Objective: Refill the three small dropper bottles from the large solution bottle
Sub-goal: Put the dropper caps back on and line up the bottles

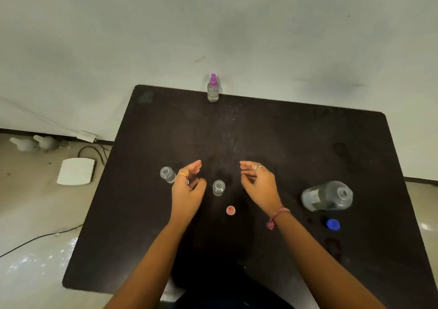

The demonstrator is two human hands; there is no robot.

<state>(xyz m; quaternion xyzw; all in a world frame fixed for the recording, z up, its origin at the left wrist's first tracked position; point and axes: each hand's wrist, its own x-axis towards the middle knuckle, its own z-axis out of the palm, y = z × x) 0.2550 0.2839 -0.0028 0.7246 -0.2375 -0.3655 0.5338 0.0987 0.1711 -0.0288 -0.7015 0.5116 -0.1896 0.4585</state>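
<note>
Two bare hands hovered over a dark table (296,142), the biggest thing in view, which stood against a pale wall (213,24). Next in size, the large clear bottle (327,196) stood uncapped at about four o'clock on the tabletop, well apart from the hands. The left hand (187,190) hung near the middle with fingers loosely curled, holding nothing; the right hand (259,185) faced it with fingers relaxed and slightly bent, also holding nothing. Both wore rings, and a pink thread band (277,217) circled the right wrist.

Off the table at nine o'clock, a white pad (75,171) lay on the floor with dark cables (92,151) near it.

Three small bottles came next. One with a purple spray top (213,88) stood upright at twelve o'clock by the far edge. An open one (167,174) stood just beside the left hand on its outer side. Another open one (218,187) stood between the two hands, touching neither.

Smallest were the caps: a blue cap (333,224) lay just toward six o'clock from the large bottle, and an orange cap (230,210) lay near the middle small bottle, also toward six o'clock.
</note>
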